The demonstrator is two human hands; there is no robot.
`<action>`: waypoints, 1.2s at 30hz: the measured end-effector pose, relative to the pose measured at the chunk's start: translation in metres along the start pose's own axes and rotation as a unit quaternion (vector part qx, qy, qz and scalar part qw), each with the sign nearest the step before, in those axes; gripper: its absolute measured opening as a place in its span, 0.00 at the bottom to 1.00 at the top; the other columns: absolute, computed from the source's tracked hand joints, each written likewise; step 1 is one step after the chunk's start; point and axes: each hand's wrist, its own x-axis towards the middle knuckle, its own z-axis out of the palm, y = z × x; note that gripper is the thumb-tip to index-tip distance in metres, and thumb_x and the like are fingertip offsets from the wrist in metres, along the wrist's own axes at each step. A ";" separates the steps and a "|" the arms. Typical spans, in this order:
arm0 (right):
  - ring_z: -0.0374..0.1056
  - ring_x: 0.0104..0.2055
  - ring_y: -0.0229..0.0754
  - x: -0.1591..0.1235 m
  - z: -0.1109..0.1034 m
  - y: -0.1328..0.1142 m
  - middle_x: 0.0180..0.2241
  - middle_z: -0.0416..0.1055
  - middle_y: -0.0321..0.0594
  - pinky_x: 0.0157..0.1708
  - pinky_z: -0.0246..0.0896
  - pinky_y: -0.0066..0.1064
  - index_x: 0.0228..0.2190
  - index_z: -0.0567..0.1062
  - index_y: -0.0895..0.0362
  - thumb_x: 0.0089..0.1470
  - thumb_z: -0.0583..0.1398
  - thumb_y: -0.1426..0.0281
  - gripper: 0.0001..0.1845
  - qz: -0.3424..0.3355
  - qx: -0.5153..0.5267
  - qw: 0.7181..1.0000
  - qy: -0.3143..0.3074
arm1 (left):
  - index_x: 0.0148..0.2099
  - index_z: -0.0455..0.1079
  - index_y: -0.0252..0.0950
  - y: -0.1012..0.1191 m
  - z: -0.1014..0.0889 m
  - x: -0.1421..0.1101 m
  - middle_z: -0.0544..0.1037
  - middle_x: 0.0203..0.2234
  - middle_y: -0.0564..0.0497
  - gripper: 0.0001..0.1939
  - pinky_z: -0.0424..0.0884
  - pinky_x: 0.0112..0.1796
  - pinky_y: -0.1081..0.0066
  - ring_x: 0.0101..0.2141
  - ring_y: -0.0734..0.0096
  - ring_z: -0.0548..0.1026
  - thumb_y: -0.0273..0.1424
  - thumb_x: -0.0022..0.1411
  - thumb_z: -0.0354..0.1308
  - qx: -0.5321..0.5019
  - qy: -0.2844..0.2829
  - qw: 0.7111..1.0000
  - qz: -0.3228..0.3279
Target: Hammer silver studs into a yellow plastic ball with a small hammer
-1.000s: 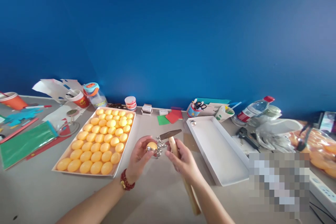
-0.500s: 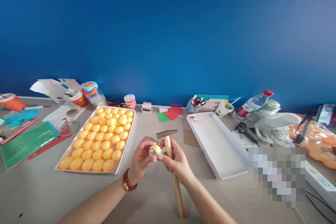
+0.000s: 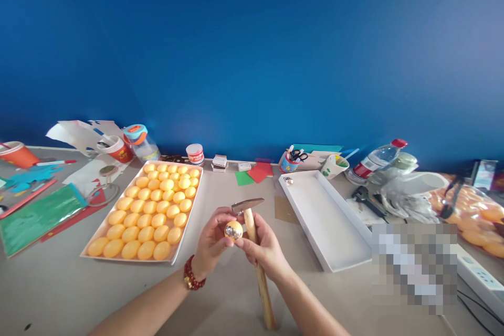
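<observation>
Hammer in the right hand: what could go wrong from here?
The hammer, in the right hand, has its head close to the fingers of the left hand, so a slip might knock them. The shiny ball, held at the fingertips, could drop and roll away.

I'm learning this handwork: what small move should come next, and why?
Probably draw the right hand back slightly, taking the wooden-handled metal hammer clear of the round orange ball with shiny silver patches: the left hand holds the ball, while the right hand's thumb sits at its edge.
</observation>
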 end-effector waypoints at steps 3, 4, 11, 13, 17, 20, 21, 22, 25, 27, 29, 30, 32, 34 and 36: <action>0.49 0.14 0.26 0.000 0.001 0.000 0.21 0.62 0.25 0.12 0.45 0.20 0.44 0.66 0.54 0.46 0.69 0.61 0.26 -0.004 -0.003 1.000 0.008 | 0.44 0.75 0.39 0.000 0.001 0.000 0.69 0.47 0.44 0.19 0.72 0.45 0.61 0.45 0.55 0.73 0.42 0.53 0.67 -0.010 0.008 1.000 -0.013; 0.49 0.14 0.26 0.000 0.001 0.000 0.21 0.62 0.25 0.11 0.45 0.20 0.44 0.66 0.54 0.46 0.69 0.61 0.26 -0.004 -0.004 1.000 0.009 | 0.44 0.75 0.38 0.000 0.001 0.000 0.69 0.47 0.44 0.18 0.73 0.45 0.61 0.46 0.55 0.73 0.42 0.53 0.67 -0.013 0.006 1.000 -0.016; 0.49 0.14 0.26 0.001 0.002 0.001 0.23 0.63 0.26 0.12 0.45 0.20 0.43 0.66 0.54 0.46 0.69 0.61 0.26 0.003 -0.005 1.000 0.021 | 0.47 0.71 0.39 -0.003 0.000 -0.002 0.68 0.49 0.43 0.14 0.72 0.46 0.59 0.49 0.54 0.72 0.36 0.59 0.63 -0.038 -0.024 0.998 -0.035; 0.50 0.14 0.26 0.002 0.001 0.001 0.22 0.62 0.25 0.11 0.45 0.20 0.44 0.65 0.54 0.46 0.69 0.61 0.26 0.001 -0.004 1.000 0.015 | 0.47 0.71 0.39 -0.003 0.000 -0.002 0.68 0.50 0.43 0.14 0.72 0.46 0.59 0.49 0.55 0.72 0.35 0.59 0.63 -0.040 -0.020 0.998 -0.039; 0.50 0.14 0.26 0.002 0.001 0.001 0.22 0.62 0.25 0.11 0.45 0.20 0.45 0.66 0.54 0.47 0.68 0.61 0.26 -0.001 -0.003 1.000 0.004 | 0.46 0.72 0.39 -0.005 -0.001 -0.002 0.69 0.50 0.43 0.16 0.72 0.46 0.60 0.48 0.55 0.73 0.36 0.56 0.65 -0.044 -0.015 0.998 -0.041; 0.50 0.14 0.26 0.002 0.000 0.000 0.22 0.62 0.25 0.12 0.45 0.20 0.45 0.66 0.54 0.48 0.68 0.61 0.26 0.001 0.003 1.000 0.003 | 0.47 0.72 0.39 -0.006 -0.002 -0.003 0.67 0.51 0.43 0.17 0.72 0.46 0.59 0.47 0.55 0.72 0.40 0.58 0.63 -0.058 -0.029 0.997 -0.044; 0.50 0.14 0.26 0.002 0.000 0.000 0.22 0.62 0.25 0.12 0.45 0.20 0.45 0.66 0.54 0.48 0.68 0.61 0.26 0.003 0.007 1.000 0.002 | 0.48 0.71 0.39 -0.006 -0.002 -0.003 0.66 0.51 0.43 0.17 0.72 0.46 0.59 0.48 0.54 0.72 0.41 0.59 0.61 -0.064 -0.032 0.996 -0.049; 0.50 0.14 0.26 0.002 0.000 0.000 0.22 0.62 0.25 0.12 0.45 0.20 0.45 0.66 0.54 0.48 0.68 0.61 0.25 0.006 0.012 1.000 -0.001 | 0.48 0.71 0.39 -0.007 -0.003 -0.003 0.65 0.52 0.43 0.16 0.72 0.46 0.59 0.48 0.54 0.72 0.42 0.61 0.59 -0.068 -0.030 0.996 -0.058; 0.50 0.13 0.25 0.002 -0.002 0.000 0.23 0.63 0.26 0.12 0.45 0.20 0.44 0.66 0.54 0.48 0.68 0.61 0.25 0.014 0.028 0.999 -0.007 | 0.47 0.72 0.39 -0.007 -0.004 -0.004 0.62 0.55 0.43 0.13 0.71 0.47 0.60 0.50 0.54 0.70 0.38 0.65 0.55 -0.065 -0.017 0.995 -0.079; 0.49 0.13 0.25 0.002 -0.003 0.000 0.25 0.64 0.27 0.11 0.44 0.21 0.45 0.66 0.54 0.48 0.68 0.61 0.25 0.017 0.037 0.999 -0.011 | 0.47 0.72 0.39 -0.007 -0.005 -0.004 0.62 0.55 0.44 0.11 0.70 0.47 0.61 0.50 0.54 0.70 0.36 0.64 0.56 -0.057 -0.015 0.995 -0.081; 0.49 0.13 0.25 0.002 -0.005 0.001 0.25 0.64 0.27 0.11 0.44 0.20 0.45 0.66 0.54 0.48 0.68 0.62 0.26 0.016 0.043 0.999 -0.015 | 0.47 0.72 0.39 -0.008 -0.005 -0.004 0.62 0.54 0.44 0.12 0.70 0.47 0.62 0.50 0.55 0.70 0.36 0.64 0.56 -0.056 -0.017 0.995 -0.079; 0.49 0.13 0.25 0.002 -0.005 0.001 0.24 0.63 0.26 0.11 0.44 0.20 0.46 0.66 0.54 0.48 0.68 0.62 0.26 0.016 0.043 0.999 -0.017 | 0.47 0.73 0.39 -0.008 -0.005 -0.004 0.62 0.54 0.44 0.12 0.70 0.46 0.62 0.49 0.55 0.70 0.36 0.64 0.56 -0.058 -0.016 0.995 -0.079; 0.48 0.13 0.25 0.003 -0.006 0.002 0.23 0.62 0.26 0.12 0.44 0.20 0.46 0.66 0.54 0.47 0.69 0.61 0.27 0.017 0.040 0.999 -0.022 | 0.47 0.73 0.39 -0.008 -0.005 -0.004 0.62 0.54 0.45 0.11 0.70 0.46 0.64 0.48 0.57 0.71 0.35 0.64 0.57 -0.065 -0.008 0.994 -0.086; 0.49 0.14 0.25 0.003 -0.007 0.003 0.23 0.61 0.25 0.12 0.45 0.21 0.45 0.66 0.54 0.47 0.69 0.61 0.27 0.020 0.034 0.999 -0.022 | 0.46 0.74 0.40 -0.007 -0.004 -0.003 0.62 0.54 0.45 0.11 0.70 0.45 0.65 0.47 0.59 0.71 0.35 0.64 0.56 -0.075 -0.003 0.993 -0.095; 0.49 0.14 0.26 0.004 -0.007 0.004 0.23 0.61 0.25 0.12 0.45 0.21 0.45 0.66 0.54 0.47 0.69 0.60 0.27 0.019 0.028 0.999 -0.016 | 0.47 0.74 0.40 -0.005 -0.003 -0.003 0.63 0.54 0.45 0.11 0.70 0.46 0.64 0.48 0.58 0.71 0.35 0.65 0.55 -0.082 -0.008 0.991 -0.103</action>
